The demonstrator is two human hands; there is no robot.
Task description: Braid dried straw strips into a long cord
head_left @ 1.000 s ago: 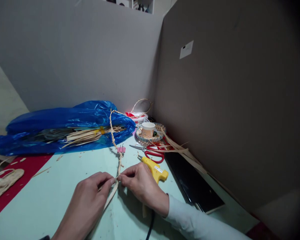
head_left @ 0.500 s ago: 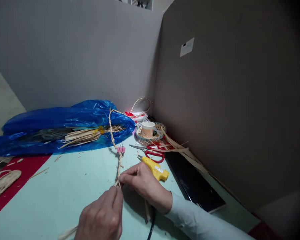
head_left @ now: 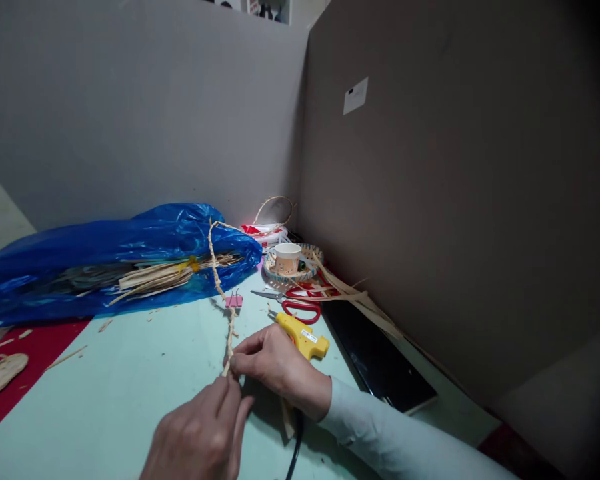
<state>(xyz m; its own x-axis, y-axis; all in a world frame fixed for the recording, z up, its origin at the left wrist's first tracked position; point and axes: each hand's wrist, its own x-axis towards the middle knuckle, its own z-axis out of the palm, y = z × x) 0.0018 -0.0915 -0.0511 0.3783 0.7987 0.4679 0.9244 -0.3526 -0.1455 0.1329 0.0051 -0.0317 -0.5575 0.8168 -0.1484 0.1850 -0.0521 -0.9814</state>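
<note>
A thin braided cord of pale plant fibre (head_left: 231, 331) runs away from me, held near its middle by a pink binder clip (head_left: 234, 301) on the table. My right hand (head_left: 280, 367) pinches the near end of the cord between thumb and fingers. Just below it, my left hand (head_left: 200, 427) is closed on the strands at that same end; its thumb stands slightly apart, and the fingertips are partly hidden. A yellow glue gun (head_left: 304, 335) lies right behind my right hand, its black cable passing under the wrist.
Red-handled scissors (head_left: 303, 311) lie beyond the glue gun. Behind them, a paper cup (head_left: 287, 260) sits in a woven basket (head_left: 316, 260). A blue plastic bag (head_left: 95, 240) holds a fibre bundle (head_left: 153, 277). A black flat panel (head_left: 380, 360) and loose strips (head_left: 360, 300) lie along the right wall.
The whole view has shifted, so things appear further left. My left thumb has come away from the fingers. Both hands stay at the near end of the cord.
</note>
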